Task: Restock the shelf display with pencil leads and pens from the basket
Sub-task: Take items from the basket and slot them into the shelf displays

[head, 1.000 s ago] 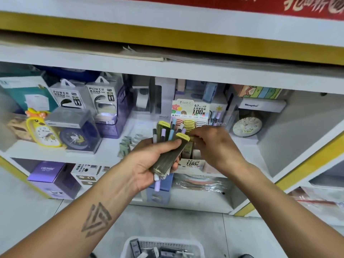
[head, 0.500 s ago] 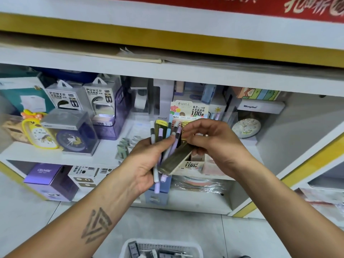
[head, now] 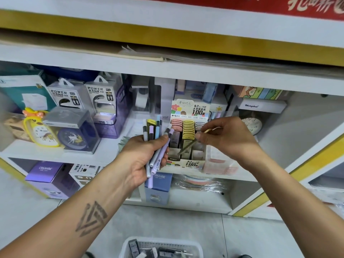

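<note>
My left hand (head: 143, 157) grips a bundle of pens (head: 155, 146) in pastel grey, purple and blue, plus a yellow-capped lead case, held upright in front of the shelf. My right hand (head: 227, 138) pinches one flat yellow-capped pencil lead case (head: 188, 146), tilted, its lower end over the front slots of the lead display box (head: 189, 164). That box holds rows of pink, yellow and dark lead cases under a printed header card. The white basket (head: 163, 246) with more stock sits on the floor at the bottom edge.
The white shelf (head: 104, 151) carries power bank boxes (head: 101, 101), a yellow toy clock (head: 41, 131), a boxed blue clock (head: 74, 135) and a round clock (head: 252, 125). Purple boxes (head: 46, 175) stand on the lower level. A yellow-trimmed frame (head: 305, 164) borders the right.
My right hand has pulled one lead case out of the bundle and carried it right, over the display box. My left hand has stayed put with the pens.
</note>
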{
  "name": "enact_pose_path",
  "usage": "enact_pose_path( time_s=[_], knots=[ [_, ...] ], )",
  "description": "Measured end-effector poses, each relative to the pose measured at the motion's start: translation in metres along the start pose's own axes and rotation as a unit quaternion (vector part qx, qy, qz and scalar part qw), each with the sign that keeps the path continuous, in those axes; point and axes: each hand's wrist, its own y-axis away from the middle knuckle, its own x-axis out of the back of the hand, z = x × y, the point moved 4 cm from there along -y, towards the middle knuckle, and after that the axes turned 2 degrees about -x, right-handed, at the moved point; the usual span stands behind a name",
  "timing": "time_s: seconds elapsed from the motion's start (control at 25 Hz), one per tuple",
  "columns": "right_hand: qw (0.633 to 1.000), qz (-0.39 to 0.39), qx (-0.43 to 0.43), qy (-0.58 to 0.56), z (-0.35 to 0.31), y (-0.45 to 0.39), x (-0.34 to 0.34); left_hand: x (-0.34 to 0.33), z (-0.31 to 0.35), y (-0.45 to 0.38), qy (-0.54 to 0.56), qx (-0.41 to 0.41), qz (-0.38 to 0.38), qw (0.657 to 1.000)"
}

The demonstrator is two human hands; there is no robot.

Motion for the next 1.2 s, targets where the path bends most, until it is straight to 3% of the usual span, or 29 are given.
enact_pose_path(
  time_s=[0.16,0.36,0.56,0.72,0.88,1.04,1.2],
  knots=[
    [0.987,0.028,0.079,0.135,-0.004,0.0,-0.008,-0.003,-0.002,0.001,-0.007,0.002,-0.018,1.0],
    [0.969,0.016,0.176,0.171,-0.008,0.008,-0.027,-0.007,-0.003,0.004,-0.005,-0.004,-0.029,1.0],
    [0.943,0.064,0.251,0.209,-0.018,0.009,-0.028,-0.013,-0.004,0.006,-0.01,-0.017,-0.053,0.998],
    [0.992,0.076,0.105,0.0,-0.02,0.004,-0.023,-0.02,-0.007,0.011,-0.05,-0.024,-0.098,0.994],
    [0.983,0.02,0.016,-0.183,-0.02,0.004,-0.021,-0.027,-0.01,0.017,-0.076,-0.015,-0.147,0.986],
    [0.992,0.015,0.027,-0.122,-0.026,0.008,-0.015,-0.028,-0.011,0.024,-0.125,-0.006,-0.189,0.974],
    [0.991,-0.049,0.013,-0.126,-0.028,0.011,-0.018,-0.031,-0.015,0.03,-0.154,0.006,-0.204,0.967]
  ],
)
